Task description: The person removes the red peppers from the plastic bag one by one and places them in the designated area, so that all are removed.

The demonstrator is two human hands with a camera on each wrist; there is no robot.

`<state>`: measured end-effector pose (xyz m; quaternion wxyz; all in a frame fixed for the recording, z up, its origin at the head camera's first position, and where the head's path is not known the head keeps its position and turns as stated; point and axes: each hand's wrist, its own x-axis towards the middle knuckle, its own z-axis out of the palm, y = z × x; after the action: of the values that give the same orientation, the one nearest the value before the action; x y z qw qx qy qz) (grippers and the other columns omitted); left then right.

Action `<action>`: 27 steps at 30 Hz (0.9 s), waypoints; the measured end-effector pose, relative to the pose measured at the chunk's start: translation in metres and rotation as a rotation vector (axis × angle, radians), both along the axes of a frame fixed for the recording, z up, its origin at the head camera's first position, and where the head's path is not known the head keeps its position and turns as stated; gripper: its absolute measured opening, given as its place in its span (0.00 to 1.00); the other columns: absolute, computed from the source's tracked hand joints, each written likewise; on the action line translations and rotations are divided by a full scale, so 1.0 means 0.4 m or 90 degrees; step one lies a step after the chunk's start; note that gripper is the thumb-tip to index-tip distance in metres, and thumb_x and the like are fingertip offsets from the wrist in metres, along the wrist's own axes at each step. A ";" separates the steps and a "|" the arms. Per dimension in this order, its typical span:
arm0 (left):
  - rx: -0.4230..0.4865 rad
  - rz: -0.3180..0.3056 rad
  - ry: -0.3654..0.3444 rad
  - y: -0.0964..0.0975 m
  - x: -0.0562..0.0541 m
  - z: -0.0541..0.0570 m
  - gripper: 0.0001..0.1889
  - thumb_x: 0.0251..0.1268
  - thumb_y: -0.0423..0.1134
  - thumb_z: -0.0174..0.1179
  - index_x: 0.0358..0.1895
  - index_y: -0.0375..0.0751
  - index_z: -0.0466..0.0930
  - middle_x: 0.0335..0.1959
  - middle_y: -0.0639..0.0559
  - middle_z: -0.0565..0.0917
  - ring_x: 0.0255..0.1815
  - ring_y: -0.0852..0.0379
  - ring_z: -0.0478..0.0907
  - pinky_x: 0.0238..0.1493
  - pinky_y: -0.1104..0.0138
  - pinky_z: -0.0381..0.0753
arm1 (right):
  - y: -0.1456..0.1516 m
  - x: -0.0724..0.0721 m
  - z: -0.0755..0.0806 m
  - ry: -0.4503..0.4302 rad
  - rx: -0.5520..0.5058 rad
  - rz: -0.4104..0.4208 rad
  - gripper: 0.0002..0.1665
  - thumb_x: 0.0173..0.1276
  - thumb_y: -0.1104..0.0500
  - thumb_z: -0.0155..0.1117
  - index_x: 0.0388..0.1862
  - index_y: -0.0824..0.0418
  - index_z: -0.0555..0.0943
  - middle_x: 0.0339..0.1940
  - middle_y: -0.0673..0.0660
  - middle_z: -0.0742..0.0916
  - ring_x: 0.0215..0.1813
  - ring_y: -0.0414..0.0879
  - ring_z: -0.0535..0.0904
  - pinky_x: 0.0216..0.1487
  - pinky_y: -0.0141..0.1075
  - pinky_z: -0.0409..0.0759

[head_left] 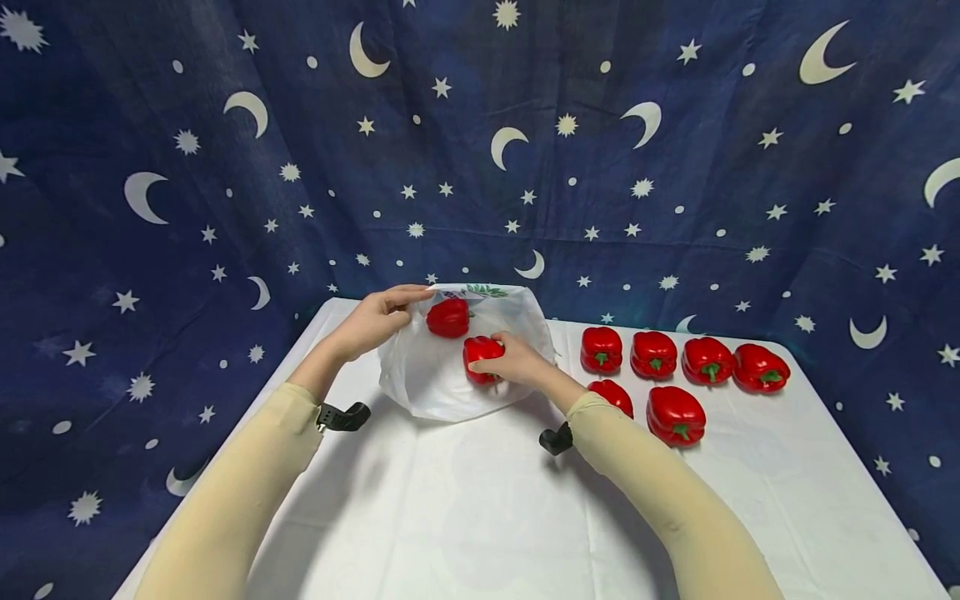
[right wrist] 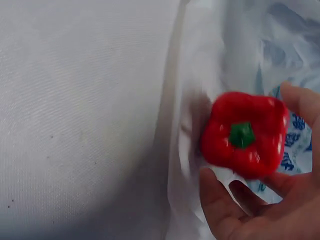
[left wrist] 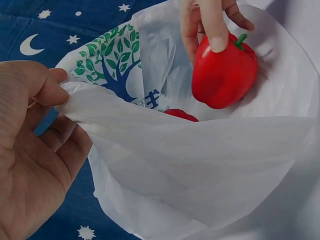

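Note:
A white plastic bag [head_left: 438, 393] with a green tree print lies on the table with its mouth held wide. My left hand [head_left: 372, 323] pinches the rim of the bag at its left side, thumb against fingers in the left wrist view. Within the bag's mouth, my right hand [head_left: 519, 362] grips a red bell pepper [left wrist: 222, 75], fingers and thumb around its sides. Its green stem [right wrist: 242, 135] faces the right wrist camera. Another red bell pepper [head_left: 447, 318] is inside the bag near the left hand, mostly hidden by the bag's wall in the left wrist view.
Several more red bell peppers [head_left: 654, 355] stand on the right side of the white-covered table [head_left: 450, 517]. One pepper [head_left: 613, 395] is partly hidden by the right sleeve. A dark blue curtain [head_left: 465, 150] with moons and stars hangs behind and at the sides.

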<state>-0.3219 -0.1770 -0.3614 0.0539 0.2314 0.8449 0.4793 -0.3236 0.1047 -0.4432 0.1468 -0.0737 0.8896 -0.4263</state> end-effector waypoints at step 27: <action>-0.001 0.001 0.008 -0.010 0.000 -0.016 0.27 0.73 0.29 0.48 0.72 0.48 0.76 0.73 0.52 0.71 0.67 0.50 0.70 0.58 0.56 0.74 | 0.042 -0.065 -0.034 -0.247 -0.334 0.064 0.52 0.63 0.61 0.71 0.84 0.54 0.58 0.81 0.58 0.61 0.72 0.60 0.65 0.59 0.55 0.80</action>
<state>-0.3218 -0.1808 -0.3680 0.0483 0.2340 0.8456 0.4774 -0.3494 0.1215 -0.4569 0.3100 -0.0704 0.7000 -0.6394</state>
